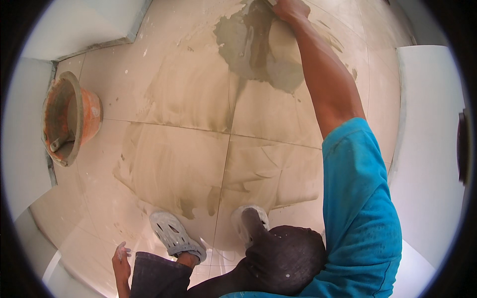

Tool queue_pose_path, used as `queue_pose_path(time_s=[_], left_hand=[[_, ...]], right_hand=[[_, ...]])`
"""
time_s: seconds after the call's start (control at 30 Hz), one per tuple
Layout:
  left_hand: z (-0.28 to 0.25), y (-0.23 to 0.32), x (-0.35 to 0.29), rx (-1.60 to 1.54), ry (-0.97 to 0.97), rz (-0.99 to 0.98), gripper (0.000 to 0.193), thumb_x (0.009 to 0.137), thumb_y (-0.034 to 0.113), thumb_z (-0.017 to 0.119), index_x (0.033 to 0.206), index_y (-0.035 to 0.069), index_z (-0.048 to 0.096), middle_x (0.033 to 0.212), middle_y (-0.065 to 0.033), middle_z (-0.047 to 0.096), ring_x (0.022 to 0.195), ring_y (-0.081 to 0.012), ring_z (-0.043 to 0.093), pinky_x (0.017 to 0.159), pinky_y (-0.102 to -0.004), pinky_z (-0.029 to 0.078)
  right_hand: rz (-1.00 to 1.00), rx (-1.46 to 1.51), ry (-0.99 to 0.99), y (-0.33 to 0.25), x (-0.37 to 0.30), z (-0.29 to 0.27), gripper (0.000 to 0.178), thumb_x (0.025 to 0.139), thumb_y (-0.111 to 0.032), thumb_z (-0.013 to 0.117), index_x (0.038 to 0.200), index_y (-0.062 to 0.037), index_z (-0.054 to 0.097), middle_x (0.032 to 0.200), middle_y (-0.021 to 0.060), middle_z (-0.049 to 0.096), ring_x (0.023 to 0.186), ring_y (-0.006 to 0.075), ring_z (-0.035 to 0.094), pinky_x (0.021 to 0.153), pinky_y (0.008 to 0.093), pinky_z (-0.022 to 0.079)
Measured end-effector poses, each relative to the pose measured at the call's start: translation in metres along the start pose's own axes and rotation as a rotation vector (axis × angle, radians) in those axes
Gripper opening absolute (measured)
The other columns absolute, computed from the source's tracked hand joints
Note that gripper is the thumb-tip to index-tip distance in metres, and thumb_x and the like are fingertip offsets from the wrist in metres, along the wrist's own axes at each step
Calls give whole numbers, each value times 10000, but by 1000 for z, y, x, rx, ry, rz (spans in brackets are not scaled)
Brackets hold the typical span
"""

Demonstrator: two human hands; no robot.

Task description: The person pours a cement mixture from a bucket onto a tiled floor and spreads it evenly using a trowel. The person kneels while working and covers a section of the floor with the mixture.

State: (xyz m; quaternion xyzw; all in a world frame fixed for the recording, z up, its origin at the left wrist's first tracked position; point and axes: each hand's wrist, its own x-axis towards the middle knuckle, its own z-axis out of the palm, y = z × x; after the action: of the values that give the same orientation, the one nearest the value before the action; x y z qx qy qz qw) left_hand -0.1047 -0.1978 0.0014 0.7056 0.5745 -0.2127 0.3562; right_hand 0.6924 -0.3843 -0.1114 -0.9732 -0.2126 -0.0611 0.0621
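Note:
My right hand (292, 9) reaches to the top edge of the view, its fingers closed around something mostly cut off by the frame. Beneath and beside it spreads a wet patch of grey-green grout slurry (233, 44) on the beige floor tiles (194, 171), with a darker, shiny streak near the hand. Lower left, my left hand (121, 260) hangs beside my knee, fingers loosely apart and smeared with pale residue, holding nothing. Thin, dried-looking smears of the slurry cover the tiles around the crossing joint lines.
An orange tub (92, 116) crusted with grey stands tilted at the left, with a small tool-like piece (58, 143) inside. My feet wear grey clogs (174, 233) on the tiles. White walls (426, 119) border the floor on both sides.

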Motion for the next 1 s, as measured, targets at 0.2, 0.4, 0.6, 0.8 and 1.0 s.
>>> queue_pose_path(time_s=[0.2, 0.4, 0.6, 0.8, 1.0], left_hand=[[0, 4, 1, 12, -4, 43, 417, 994, 294, 418, 1225, -30, 545, 892, -129, 623, 789, -191, 569, 760, -318, 464], [0, 0, -4, -8, 4, 53, 403, 993, 284, 420, 1225, -19, 550, 887, -128, 622, 788, -189, 570, 754, -318, 465], [2, -5, -2, -15, 8, 36, 397, 992, 275, 425, 1226, -20, 550, 890, -124, 625, 783, -184, 571, 751, -313, 465], [4, 11, 5, -15, 8, 88, 402, 986, 281, 434, 1223, -22, 551, 882, -122, 623, 776, -187, 576, 752, -316, 468], [-9, -1, 3, 118, -7, 144, 385, 980, 265, 435, 1215, -14, 560, 921, -127, 645, 803, -215, 605, 769, -339, 470]], right_hand=[[-209, -46, -17, -23, -19, -11, 328, 801, -282, 576, 1110, -172, 573, 993, 90, 670, 949, 304, 639, 758, 440, 521], [-324, -127, -114, -42, -89, -54, 385, 825, -279, 561, 1202, -205, 561, 1030, 56, 662, 964, 269, 636, 715, 423, 525], [-982, -60, 107, -67, -293, -64, 426, 741, -142, 580, 1165, -106, 578, 990, 54, 626, 874, 149, 598, 428, 279, 418], [-875, 82, 22, -122, -324, -27, 406, 722, -162, 581, 1097, -8, 563, 915, 104, 629, 771, 167, 555, 417, 254, 360], [-581, 180, -73, -165, -262, 13, 378, 772, -135, 555, 1110, 32, 581, 865, 120, 648, 817, 230, 585, 460, 302, 449]])
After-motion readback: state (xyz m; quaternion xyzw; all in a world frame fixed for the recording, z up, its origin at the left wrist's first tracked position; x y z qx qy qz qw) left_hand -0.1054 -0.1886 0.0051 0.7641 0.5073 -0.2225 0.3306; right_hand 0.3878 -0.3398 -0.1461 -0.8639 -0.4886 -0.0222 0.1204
